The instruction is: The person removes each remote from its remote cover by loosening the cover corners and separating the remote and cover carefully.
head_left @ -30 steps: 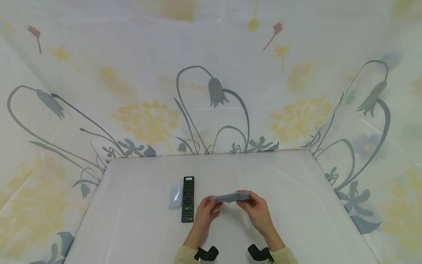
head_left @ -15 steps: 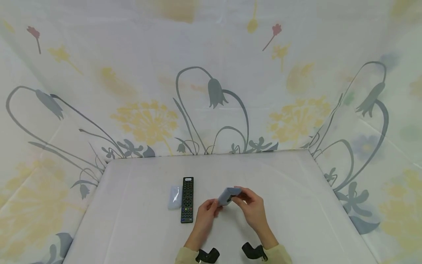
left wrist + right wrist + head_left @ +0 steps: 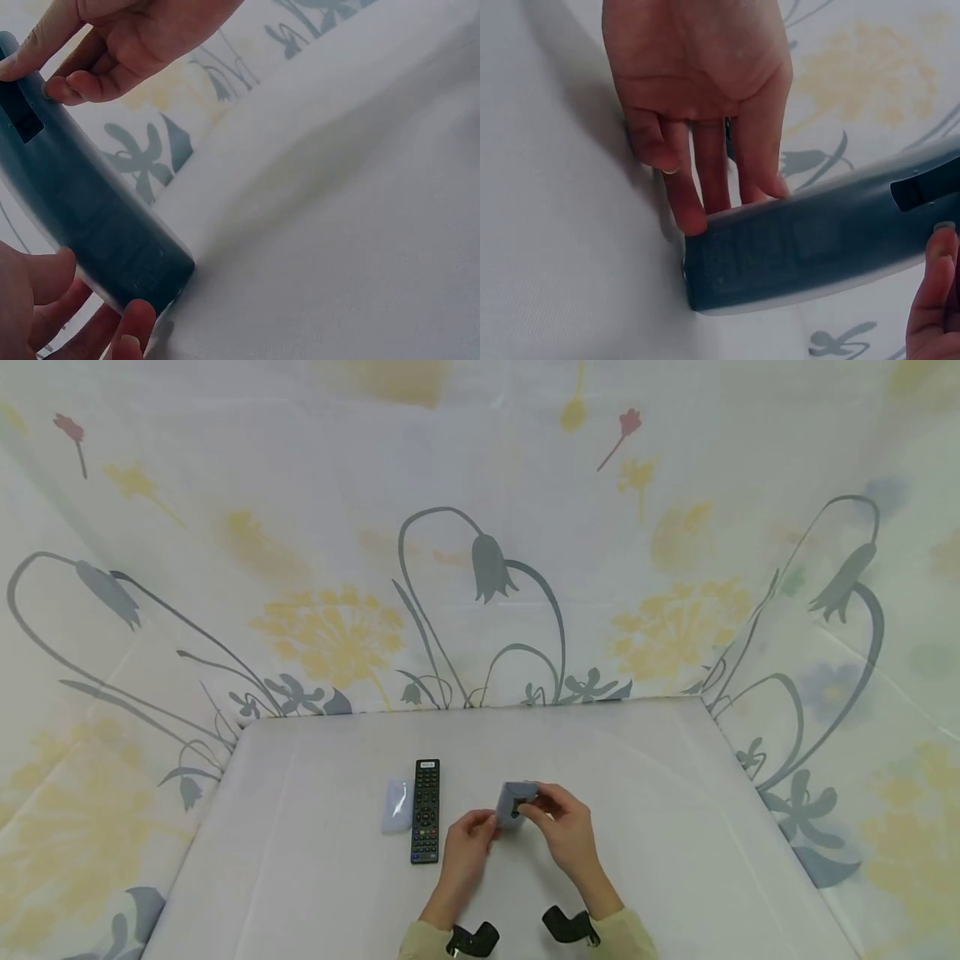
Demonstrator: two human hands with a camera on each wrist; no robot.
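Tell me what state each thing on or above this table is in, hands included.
Blue-grey device: tilted, held in both hands; whether its dark patch is an opening, I can't tell.
Left hand: grips the device's lower end.
Right hand: pinches it near the patch.
Black remote: flat, buttons up.
Pale packet: flat beside the remote; sealed or not is unclear.

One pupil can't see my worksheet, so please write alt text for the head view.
A person's left hand and right hand hold a blue-grey object over a white table. Left of the object, a black remote control lies beside a pale blue packet; behind is a floral backdrop.
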